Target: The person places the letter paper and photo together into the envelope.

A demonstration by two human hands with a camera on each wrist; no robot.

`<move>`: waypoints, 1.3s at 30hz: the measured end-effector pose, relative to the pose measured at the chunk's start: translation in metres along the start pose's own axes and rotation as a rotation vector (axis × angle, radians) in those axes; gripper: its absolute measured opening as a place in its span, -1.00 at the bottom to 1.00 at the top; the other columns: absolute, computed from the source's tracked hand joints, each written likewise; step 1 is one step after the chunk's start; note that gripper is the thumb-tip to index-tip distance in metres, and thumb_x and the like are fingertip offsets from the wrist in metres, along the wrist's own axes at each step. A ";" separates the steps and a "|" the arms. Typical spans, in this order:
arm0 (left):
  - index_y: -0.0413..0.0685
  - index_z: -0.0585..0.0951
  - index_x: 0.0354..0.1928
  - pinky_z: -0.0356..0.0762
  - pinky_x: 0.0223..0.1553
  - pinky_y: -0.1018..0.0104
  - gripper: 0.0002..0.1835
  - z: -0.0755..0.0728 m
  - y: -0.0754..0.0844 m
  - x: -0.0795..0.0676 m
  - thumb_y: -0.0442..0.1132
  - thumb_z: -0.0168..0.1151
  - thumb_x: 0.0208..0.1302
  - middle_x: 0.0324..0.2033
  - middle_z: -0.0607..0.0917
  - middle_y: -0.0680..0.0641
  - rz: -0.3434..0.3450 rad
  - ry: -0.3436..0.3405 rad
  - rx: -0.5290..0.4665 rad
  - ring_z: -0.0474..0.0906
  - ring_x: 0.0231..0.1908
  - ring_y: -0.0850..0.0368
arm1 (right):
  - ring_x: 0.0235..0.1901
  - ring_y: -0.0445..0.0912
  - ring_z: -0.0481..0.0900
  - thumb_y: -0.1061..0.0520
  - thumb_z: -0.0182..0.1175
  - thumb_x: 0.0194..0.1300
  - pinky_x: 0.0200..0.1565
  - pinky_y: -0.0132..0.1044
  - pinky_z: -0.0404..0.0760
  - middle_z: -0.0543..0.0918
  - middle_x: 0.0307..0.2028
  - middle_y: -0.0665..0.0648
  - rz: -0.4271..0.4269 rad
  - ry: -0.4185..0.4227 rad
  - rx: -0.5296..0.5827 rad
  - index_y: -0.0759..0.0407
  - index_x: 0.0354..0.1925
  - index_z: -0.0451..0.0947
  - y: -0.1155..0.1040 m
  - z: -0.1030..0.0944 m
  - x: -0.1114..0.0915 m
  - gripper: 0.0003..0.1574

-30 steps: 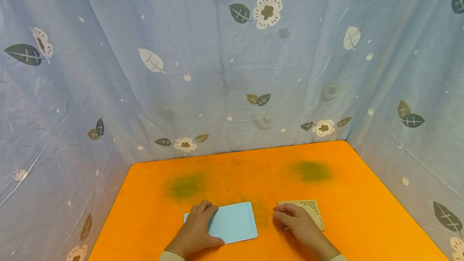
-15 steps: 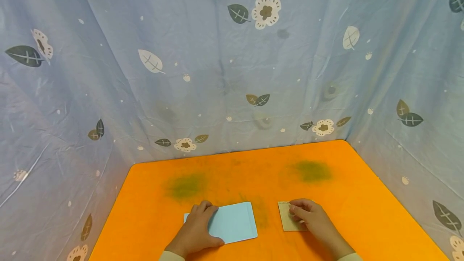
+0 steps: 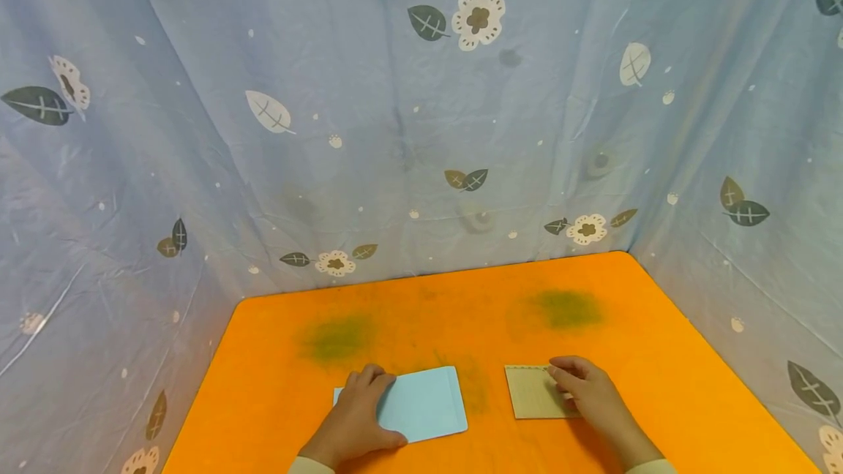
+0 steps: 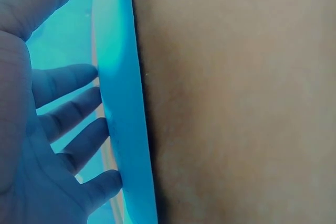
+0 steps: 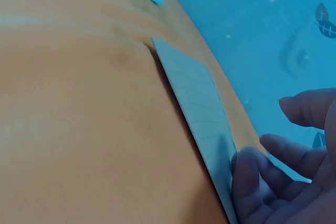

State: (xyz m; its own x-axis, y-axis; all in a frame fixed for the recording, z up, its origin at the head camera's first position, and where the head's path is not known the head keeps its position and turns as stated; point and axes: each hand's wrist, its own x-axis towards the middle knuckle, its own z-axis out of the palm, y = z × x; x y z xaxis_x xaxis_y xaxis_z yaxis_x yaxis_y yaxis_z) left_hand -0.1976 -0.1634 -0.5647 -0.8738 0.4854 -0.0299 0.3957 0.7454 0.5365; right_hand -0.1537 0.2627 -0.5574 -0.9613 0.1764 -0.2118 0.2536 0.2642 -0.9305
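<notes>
My left hand [image 3: 358, 415] grips a light blue envelope [image 3: 424, 404] lying on the table, thumb at its near edge and fingers at its far edge. In the left wrist view the fingertips [image 4: 100, 129] touch the edge of the envelope [image 4: 123, 103]. A beige card [image 3: 533, 392] lies to the right of the envelope, with faint lines on its upper face in the right wrist view. My right hand [image 3: 593, 401] covers the card's right part and pinches it there with curled fingers. Whatever lies beneath that hand is hidden.
An orange tabletop [image 3: 448, 328] with two dark greenish patches lies under both papers. Blue curtains [image 3: 369, 93] printed with flowers and leaves stand around its back and sides.
My right hand has moved rightward across the card. Its patterned face, visible at first, has given way to a plainer face. The left hand and envelope have stayed still.
</notes>
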 end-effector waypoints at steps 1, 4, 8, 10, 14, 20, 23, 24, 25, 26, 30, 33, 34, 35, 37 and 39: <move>-0.07 0.58 0.46 0.57 0.01 -0.11 0.08 0.000 0.000 -0.001 0.35 0.71 -0.05 0.29 0.47 -0.04 0.000 0.000 -0.002 0.32 0.11 -0.09 | -0.02 0.07 0.66 0.01 0.24 0.66 -0.18 -0.12 0.70 0.69 0.14 0.23 0.002 0.006 -0.011 0.42 0.39 0.52 -0.001 -0.001 0.000 -0.40; -0.09 0.57 0.46 0.57 0.01 -0.13 0.08 -0.001 -0.001 -0.003 0.34 0.72 -0.05 0.29 0.47 -0.06 -0.006 0.001 -0.009 0.33 0.11 -0.11 | 0.06 0.09 0.62 0.00 0.22 0.67 -0.15 -0.11 0.70 0.64 0.21 0.28 0.008 0.000 -0.030 0.41 0.43 0.46 -0.002 -0.004 0.001 -0.37; -0.11 0.56 0.47 0.57 0.01 -0.14 0.09 -0.004 -0.001 -0.006 0.32 0.72 -0.04 0.30 0.47 -0.08 -0.023 0.001 -0.018 0.32 0.12 -0.12 | 0.11 0.17 0.58 -0.06 0.20 0.68 -0.11 -0.07 0.70 0.50 0.31 0.41 0.015 -0.022 -0.025 0.43 0.51 0.31 -0.003 -0.009 0.002 -0.24; -0.10 0.56 0.48 0.58 0.01 -0.14 0.09 -0.004 -0.001 -0.006 0.32 0.72 -0.03 0.31 0.47 -0.07 -0.025 0.002 -0.018 0.32 0.12 -0.12 | 0.14 0.22 0.56 -0.08 0.19 0.69 -0.10 -0.06 0.70 0.42 0.35 0.49 0.015 -0.020 -0.030 0.44 0.55 0.23 -0.004 -0.012 0.002 -0.19; -0.09 0.55 0.48 0.59 0.02 -0.12 0.08 -0.003 -0.001 -0.006 0.33 0.70 -0.02 0.31 0.46 -0.06 -0.021 0.000 -0.015 0.32 0.14 -0.11 | 0.26 0.35 0.48 -0.08 0.19 0.69 -0.07 -0.05 0.68 0.29 0.43 0.60 0.023 -0.005 -0.049 0.48 0.58 0.11 -0.003 -0.016 0.002 -0.10; -0.10 0.56 0.47 0.58 0.01 -0.12 0.08 -0.002 -0.002 -0.005 0.31 0.72 -0.02 0.29 0.46 -0.06 -0.015 0.001 -0.017 0.32 0.12 -0.11 | 0.32 0.44 0.41 -0.10 0.17 0.69 0.07 0.09 0.64 0.26 0.42 0.61 0.050 0.008 -0.054 0.52 0.60 0.03 -0.002 -0.018 0.002 -0.04; -0.08 0.55 0.49 0.58 0.02 -0.13 0.08 -0.003 -0.002 -0.004 0.32 0.71 -0.02 0.31 0.46 -0.06 -0.028 -0.011 -0.029 0.32 0.14 -0.12 | 0.32 0.47 0.42 -0.10 0.16 0.69 0.10 0.17 0.63 0.26 0.41 0.63 0.059 0.007 -0.061 0.53 0.60 0.03 -0.002 -0.018 0.003 -0.03; -0.07 0.55 0.49 0.58 0.02 -0.14 0.08 -0.003 -0.002 -0.004 0.32 0.71 -0.02 0.31 0.46 -0.06 -0.030 -0.012 -0.033 0.32 0.14 -0.12 | 0.32 0.48 0.41 -0.10 0.16 0.69 0.11 0.19 0.62 0.25 0.41 0.64 0.058 0.004 -0.062 0.54 0.60 0.03 -0.003 -0.018 0.003 -0.03; -0.07 0.55 0.49 0.58 0.02 -0.14 0.08 -0.003 -0.002 -0.003 0.32 0.71 -0.02 0.31 0.46 -0.07 -0.031 -0.012 -0.036 0.32 0.14 -0.12 | 0.32 0.48 0.41 -0.11 0.17 0.68 0.13 0.21 0.61 0.25 0.41 0.64 0.060 0.004 -0.062 0.54 0.59 0.03 -0.003 -0.018 0.003 -0.03; -0.07 0.55 0.49 0.58 0.01 -0.14 0.08 -0.003 -0.002 -0.003 0.32 0.71 -0.02 0.31 0.46 -0.07 -0.029 -0.008 -0.039 0.32 0.14 -0.12 | 0.31 0.48 0.42 -0.11 0.17 0.68 0.13 0.22 0.60 0.26 0.41 0.64 0.058 0.004 -0.063 0.55 0.59 0.03 -0.003 -0.018 0.003 -0.02; -0.09 0.55 0.48 0.58 0.00 -0.15 0.09 -0.004 -0.001 -0.004 0.30 0.73 -0.04 0.29 0.46 -0.06 -0.023 0.008 -0.049 0.32 0.12 -0.13 | 0.29 0.45 0.45 -0.10 0.24 0.65 0.14 0.23 0.58 0.30 0.40 0.65 0.055 0.004 -0.055 0.56 0.58 0.04 -0.004 -0.015 0.003 0.01; -0.09 0.55 0.49 0.57 0.00 -0.15 0.09 -0.004 0.000 -0.004 0.29 0.73 -0.04 0.30 0.46 -0.06 -0.028 0.000 -0.054 0.32 0.13 -0.13 | 0.28 0.44 0.46 -0.05 0.29 0.62 0.13 0.22 0.59 0.32 0.38 0.66 0.059 -0.001 -0.052 0.56 0.59 0.00 -0.003 -0.015 0.000 0.04; -0.08 0.54 0.49 0.57 0.00 -0.14 0.09 -0.003 -0.001 -0.003 0.29 0.73 -0.03 0.30 0.46 -0.05 -0.031 -0.005 -0.051 0.32 0.14 -0.13 | 0.28 0.44 0.46 -0.02 0.30 0.61 0.13 0.20 0.60 0.32 0.37 0.66 0.060 -0.004 -0.048 0.56 0.59 -0.02 -0.003 -0.015 -0.001 0.04; -0.08 0.54 0.50 0.57 0.00 -0.14 0.09 -0.002 -0.001 -0.003 0.30 0.73 -0.03 0.31 0.45 -0.05 -0.033 -0.010 -0.046 0.32 0.15 -0.13 | 0.28 0.43 0.46 0.02 0.32 0.60 0.12 0.17 0.61 0.33 0.35 0.65 0.059 -0.004 -0.043 0.57 0.60 -0.03 -0.002 -0.015 -0.002 0.05; -0.07 0.53 0.51 0.57 0.01 -0.13 0.10 -0.001 -0.001 -0.002 0.31 0.72 -0.02 0.32 0.45 -0.05 -0.037 -0.018 -0.039 0.32 0.16 -0.13 | 0.26 0.41 0.46 0.08 0.35 0.57 0.08 0.09 0.63 0.36 0.31 0.60 0.051 -0.004 -0.045 0.57 0.60 -0.05 0.000 -0.017 -0.004 0.06; -0.07 0.53 0.52 0.57 0.02 -0.13 0.10 0.000 -0.001 -0.001 0.32 0.71 -0.02 0.33 0.45 -0.06 -0.034 -0.023 -0.035 0.32 0.17 -0.13 | 0.21 0.34 0.48 0.14 0.36 0.54 0.03 -0.01 0.64 0.41 0.23 0.51 0.047 0.001 -0.047 0.55 0.59 -0.02 0.002 -0.018 -0.005 0.03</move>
State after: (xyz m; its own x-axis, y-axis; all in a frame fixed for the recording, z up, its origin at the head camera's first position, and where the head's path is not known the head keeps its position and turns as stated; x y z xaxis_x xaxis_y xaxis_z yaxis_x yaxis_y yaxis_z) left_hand -0.1975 -0.1644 -0.5651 -0.8799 0.4704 -0.0678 0.3550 0.7454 0.5643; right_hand -0.1466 0.2794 -0.5524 -0.9481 0.1906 -0.2545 0.3031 0.2995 -0.9047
